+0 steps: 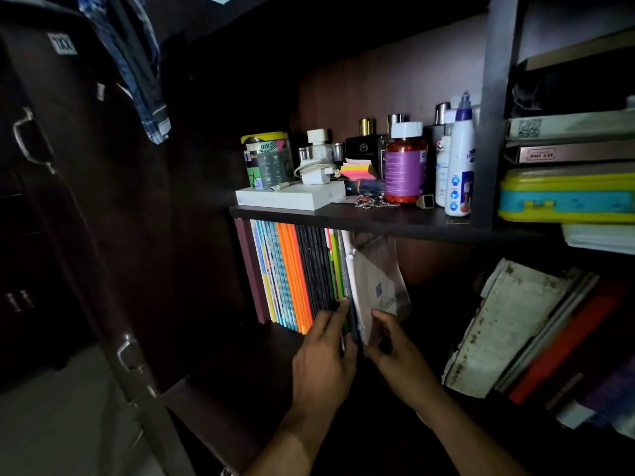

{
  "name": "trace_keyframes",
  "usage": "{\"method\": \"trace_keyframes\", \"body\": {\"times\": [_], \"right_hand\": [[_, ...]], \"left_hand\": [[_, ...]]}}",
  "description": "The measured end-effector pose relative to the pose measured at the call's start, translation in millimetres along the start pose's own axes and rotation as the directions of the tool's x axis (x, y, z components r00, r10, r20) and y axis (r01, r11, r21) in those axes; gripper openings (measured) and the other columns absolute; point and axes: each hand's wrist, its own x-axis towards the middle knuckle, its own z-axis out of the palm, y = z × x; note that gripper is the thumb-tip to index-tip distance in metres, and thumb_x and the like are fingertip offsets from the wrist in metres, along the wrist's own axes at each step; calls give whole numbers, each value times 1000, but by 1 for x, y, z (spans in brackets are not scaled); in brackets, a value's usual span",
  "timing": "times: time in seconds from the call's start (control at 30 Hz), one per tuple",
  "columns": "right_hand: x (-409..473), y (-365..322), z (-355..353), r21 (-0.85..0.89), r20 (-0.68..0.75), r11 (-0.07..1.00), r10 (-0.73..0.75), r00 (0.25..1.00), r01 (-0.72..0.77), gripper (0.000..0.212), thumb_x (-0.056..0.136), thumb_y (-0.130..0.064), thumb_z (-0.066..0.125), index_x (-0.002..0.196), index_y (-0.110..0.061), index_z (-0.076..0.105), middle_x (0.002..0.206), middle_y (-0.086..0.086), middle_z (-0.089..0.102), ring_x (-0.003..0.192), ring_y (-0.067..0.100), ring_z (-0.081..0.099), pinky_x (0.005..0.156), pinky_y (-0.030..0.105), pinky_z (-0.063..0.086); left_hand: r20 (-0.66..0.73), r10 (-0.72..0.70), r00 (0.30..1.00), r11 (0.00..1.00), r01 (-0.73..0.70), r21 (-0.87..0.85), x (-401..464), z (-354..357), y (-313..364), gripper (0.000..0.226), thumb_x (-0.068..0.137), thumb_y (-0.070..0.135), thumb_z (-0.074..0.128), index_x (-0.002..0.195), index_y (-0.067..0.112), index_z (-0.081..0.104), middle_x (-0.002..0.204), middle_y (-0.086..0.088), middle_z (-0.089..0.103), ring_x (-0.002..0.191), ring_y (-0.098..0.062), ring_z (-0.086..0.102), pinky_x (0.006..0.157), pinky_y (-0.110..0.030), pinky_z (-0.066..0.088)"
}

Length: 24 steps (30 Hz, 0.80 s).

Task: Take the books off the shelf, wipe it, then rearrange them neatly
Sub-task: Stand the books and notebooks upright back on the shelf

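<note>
Pressing flat against the upright row of thin colourful books (295, 276) on the dark lower shelf (247, 365), your left hand (323, 355) keeps its fingers straight. Your right hand (395, 352) pinches the pale plastic-wrapped book (376, 286) at the row's right end. Leaning worn books (508, 324) stand well apart, rightward; a purple-labelled red pill bottle (405, 166) sits above.

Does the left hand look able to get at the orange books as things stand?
Probably yes: the left hand rests on the dark books right beside the orange books, whose spines face outward with nothing in front.
</note>
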Motion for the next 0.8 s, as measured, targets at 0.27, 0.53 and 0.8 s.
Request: {"method": "trace_keyframes", "body": {"times": [0.27, 0.53, 0.8], "right_hand": [[-88, -23, -17, 48, -56, 999, 24, 998, -22, 58, 93, -2, 58, 135, -39, 46, 146, -4, 51, 142, 14, 43, 115, 28, 35], [-378, -100, -141, -202, -62, 964, 164, 984, -174, 55, 97, -6, 57, 144, -28, 40, 139, -14, 57, 133, 1, 51, 111, 28, 43], [-665, -169, -242, -306, -691, 653, 348, 633, -693, 30, 95, -22, 69, 120, -33, 57, 112, -10, 69, 98, 2, 66, 84, 27, 54]], "left_hand": [[55, -102, 993, 959, 113, -259, -30, -19, 25, 31, 89, 31, 52, 119, 34, 59, 110, 9, 64, 93, -19, 69, 79, -43, 57], [387, 297, 873, 702, 75, -708, -181, -54, 229, 22, 87, 21, 58, 102, 31, 70, 100, 14, 69, 94, 1, 63, 86, -16, 49], [548, 792, 268, 555, 56, -830, -310, -96, 407, 26, 89, 31, 74, 115, 34, 68, 104, 13, 71, 76, 9, 63, 73, -7, 45]]}}
